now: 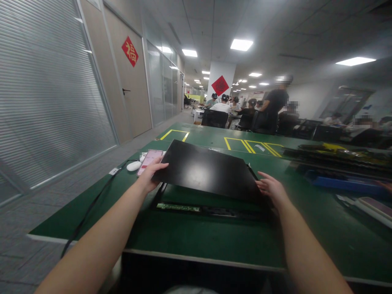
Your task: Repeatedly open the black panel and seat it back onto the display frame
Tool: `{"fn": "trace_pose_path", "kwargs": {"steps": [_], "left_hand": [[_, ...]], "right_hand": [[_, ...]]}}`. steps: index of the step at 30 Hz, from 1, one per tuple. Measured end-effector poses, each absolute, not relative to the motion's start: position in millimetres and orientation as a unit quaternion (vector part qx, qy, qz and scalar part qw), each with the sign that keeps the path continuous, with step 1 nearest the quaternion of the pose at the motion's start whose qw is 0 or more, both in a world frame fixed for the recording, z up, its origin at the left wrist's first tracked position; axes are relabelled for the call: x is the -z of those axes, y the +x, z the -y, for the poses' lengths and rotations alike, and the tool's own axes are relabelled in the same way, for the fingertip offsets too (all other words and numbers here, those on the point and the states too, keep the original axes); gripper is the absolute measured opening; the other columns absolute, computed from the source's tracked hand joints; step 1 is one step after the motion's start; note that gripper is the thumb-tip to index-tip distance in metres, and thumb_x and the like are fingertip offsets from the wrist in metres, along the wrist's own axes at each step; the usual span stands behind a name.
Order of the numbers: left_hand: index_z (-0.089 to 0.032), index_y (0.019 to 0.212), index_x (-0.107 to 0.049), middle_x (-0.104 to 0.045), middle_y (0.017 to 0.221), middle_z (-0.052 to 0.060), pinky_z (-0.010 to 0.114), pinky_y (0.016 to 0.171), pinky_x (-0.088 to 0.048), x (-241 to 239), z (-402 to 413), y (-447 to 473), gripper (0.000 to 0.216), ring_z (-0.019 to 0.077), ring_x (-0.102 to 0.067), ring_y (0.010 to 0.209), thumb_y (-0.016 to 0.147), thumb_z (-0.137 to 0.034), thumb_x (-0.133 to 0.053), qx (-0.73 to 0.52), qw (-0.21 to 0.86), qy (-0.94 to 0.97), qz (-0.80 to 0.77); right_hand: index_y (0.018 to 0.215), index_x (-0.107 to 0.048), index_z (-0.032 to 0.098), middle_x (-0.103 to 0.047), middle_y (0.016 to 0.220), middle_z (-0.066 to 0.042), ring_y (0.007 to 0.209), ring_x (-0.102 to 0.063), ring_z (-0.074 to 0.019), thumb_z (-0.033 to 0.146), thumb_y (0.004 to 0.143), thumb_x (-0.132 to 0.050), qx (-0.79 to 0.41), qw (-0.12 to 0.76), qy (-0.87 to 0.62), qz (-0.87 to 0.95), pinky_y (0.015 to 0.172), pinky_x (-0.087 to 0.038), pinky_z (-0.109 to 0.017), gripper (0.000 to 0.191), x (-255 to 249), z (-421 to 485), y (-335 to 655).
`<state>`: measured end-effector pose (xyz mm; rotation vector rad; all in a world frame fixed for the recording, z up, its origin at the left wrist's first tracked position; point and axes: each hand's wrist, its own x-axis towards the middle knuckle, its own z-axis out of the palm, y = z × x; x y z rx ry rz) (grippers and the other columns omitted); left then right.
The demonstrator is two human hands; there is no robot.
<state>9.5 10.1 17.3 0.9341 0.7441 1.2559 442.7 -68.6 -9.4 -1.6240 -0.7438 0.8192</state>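
Note:
A flat, glossy black display panel (202, 169) is tilted above the green table, held by its two short sides. My left hand (148, 177) grips the left edge, thumb on top and fingers underneath. At the opposite edge, my right hand (272, 188) has its fingers closed around the side, with the index finger partly stretched out. Beneath the panel lies a thin black frame (235, 213), mostly covered by it. A green circuit board strip (178, 207) shows along the frame's near side.
Left of the panel lie a lit phone (150, 160), a white rounded device (134, 165) and a black cable (92, 204). Stacked dark parts (324, 157) and a blue tray (339, 183) are on the right. Yellow tape outlines (245, 146) mark the far table. Several people sit beyond; one person (274, 106) stands.

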Motion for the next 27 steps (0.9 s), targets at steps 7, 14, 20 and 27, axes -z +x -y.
{"fn": "trace_pose_path", "kwargs": {"steps": [7, 14, 20, 27], "left_hand": [[-0.015, 0.094, -0.066, -0.073, 0.079, 0.004, 0.026, 0.055, -0.054, -13.7, -6.7, 18.8, 0.038, 0.019, -0.069, 0.062, 0.057, -0.011, -0.075, -0.539, 0.649, 0.405, -0.352], [-0.013, 0.102, -0.065, -0.073, 0.08, 0.006, 0.027, 0.056, -0.054, -10.3, -8.6, 19.6, 0.049, 0.0209, -0.069, 0.064, 0.055, -0.01, -0.076, -0.53, 0.648, 0.409, -0.363], [-0.013, 0.105, -0.064, -0.073, 0.08, 0.006, 0.029, 0.058, -0.054, -8.4, -8.8, 20.4, 0.052, 0.022, -0.07, 0.065, 0.055, -0.01, -0.076, -0.516, 0.654, 0.417, -0.363], [-0.014, 0.104, -0.063, -0.073, 0.08, 0.005, 0.028, 0.057, -0.054, -7.2, -9.0, 20.3, 0.053, 0.0205, -0.069, 0.064, 0.053, -0.01, -0.078, -0.513, 0.647, 0.423, -0.374]], "right_hand": [[0.127, -0.066, 0.017, -0.073, 0.075, -0.007, 0.054, -0.058, -0.0136, 0.023, 0.07, -0.052, -0.269, 0.531, -0.723, 0.35, 0.049, -0.038, -0.023, 0.059, 21.6, 66.9, 453.9], [0.119, -0.071, 0.02, -0.071, 0.065, -0.005, 0.052, -0.06, -0.0178, 0.032, 0.071, -0.052, -0.189, 0.482, -0.773, 0.367, 0.051, -0.041, -0.027, 0.053, 29.0, 66.0, 461.8], [0.118, -0.071, 0.02, -0.072, 0.067, -0.005, 0.057, -0.064, -0.0195, 0.031, 0.073, -0.047, -0.162, 0.458, -0.79, 0.375, 0.054, -0.043, -0.028, 0.052, 28.9, 65.9, 465.4], [0.117, -0.07, 0.023, -0.074, 0.073, -0.004, 0.061, -0.063, -0.0197, 0.033, 0.075, -0.045, -0.155, 0.438, -0.802, 0.375, 0.055, -0.043, -0.028, 0.05, 29.3, 66.7, 466.1]]}}
